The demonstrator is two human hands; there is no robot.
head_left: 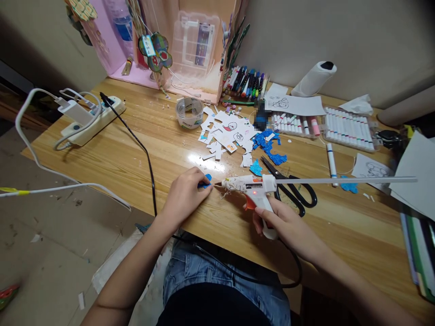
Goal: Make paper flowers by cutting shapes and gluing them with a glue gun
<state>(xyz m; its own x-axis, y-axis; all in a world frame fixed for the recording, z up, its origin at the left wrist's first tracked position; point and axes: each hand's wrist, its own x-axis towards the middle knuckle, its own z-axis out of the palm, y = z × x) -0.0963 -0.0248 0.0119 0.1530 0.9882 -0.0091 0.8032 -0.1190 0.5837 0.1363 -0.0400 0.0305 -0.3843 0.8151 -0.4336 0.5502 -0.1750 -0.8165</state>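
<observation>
My left hand (186,194) is closed on a small blue piece (205,181) held low over the wooden table (190,231); part of the piece is hidden by the fingers. In my right hand (275,215) is a white glue gun (254,188) with an orange trigger and a lit red light. Its nozzle points left, close to the blue piece; I cannot tell whether they touch. A long clear glue stick (346,180) sticks out of the gun's back. Black-handled scissors (288,185) lie just behind the gun, partly covered by it.
White paper scraps (217,147) and blue scraps (270,147) lie beyond my hands, near a tape roll (189,113). Marker sets (350,129) stand at the back right. A power strip (93,122) sits at left, and a black cord (147,158) crosses the table.
</observation>
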